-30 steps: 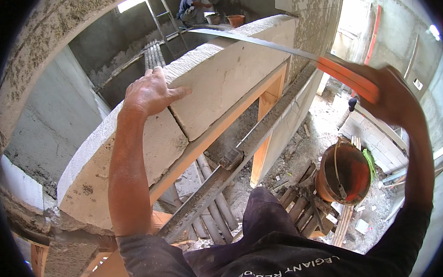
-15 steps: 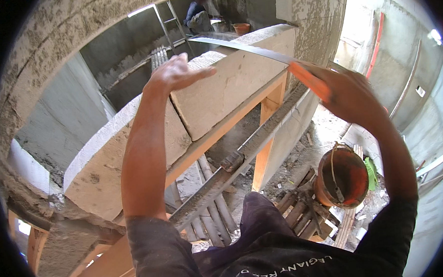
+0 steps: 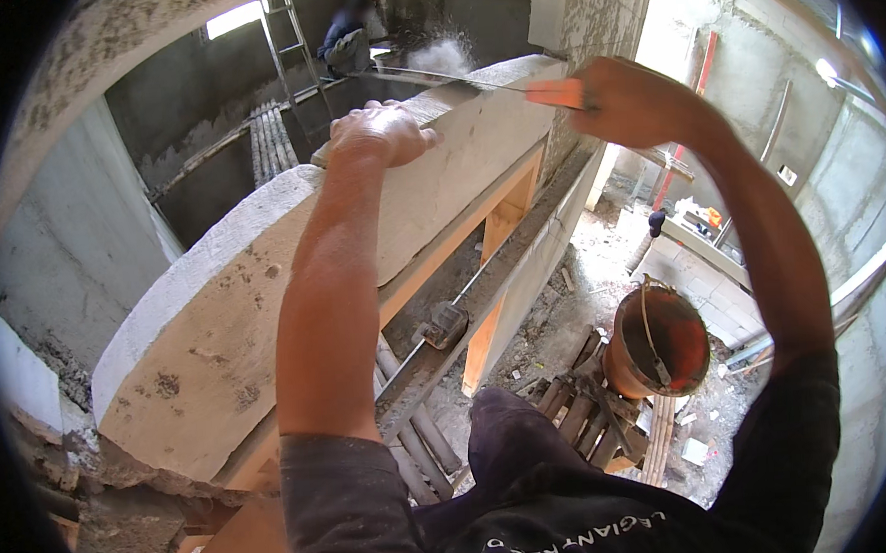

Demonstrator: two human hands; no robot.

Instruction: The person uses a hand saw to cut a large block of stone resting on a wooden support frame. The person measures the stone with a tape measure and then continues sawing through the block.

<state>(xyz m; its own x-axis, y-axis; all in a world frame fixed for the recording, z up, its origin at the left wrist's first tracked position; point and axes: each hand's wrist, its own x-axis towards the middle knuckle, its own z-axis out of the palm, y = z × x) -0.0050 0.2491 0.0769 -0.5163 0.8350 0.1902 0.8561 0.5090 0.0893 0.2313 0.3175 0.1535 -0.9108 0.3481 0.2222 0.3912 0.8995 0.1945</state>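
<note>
My right hand [image 3: 634, 101] is closed round the orange handle of a handsaw [image 3: 556, 93]. Its thin blade reaches leftward over the upper edge of a pale masonry block [image 3: 468, 170], seen nearly edge-on; I cannot tell how deep it sits. My left hand [image 3: 380, 135] lies on the same block's top, left of the blade, fingers bent over the edge and thumb towards the near face. A second pale block [image 3: 214, 308] with a curved top adjoins it on the left, the joint partly hidden by my left forearm. Both rest on a wooden support [image 3: 423, 283].
An orange bucket [image 3: 618, 357] stands at right by stacked poles [image 3: 570, 405]. A metal bar with a clamp [image 3: 446, 326] crosses below the blocks. Beyond the opening, a person [image 3: 346, 46] crouches near a ladder [image 3: 291, 59]. White dust [image 3: 441, 56] hangs behind the blade.
My left hand has come down onto the block's top. The saw has turned from broadside to nearly edge-on, and my right hand has risen. The view has shifted; white dust now shows.
</note>
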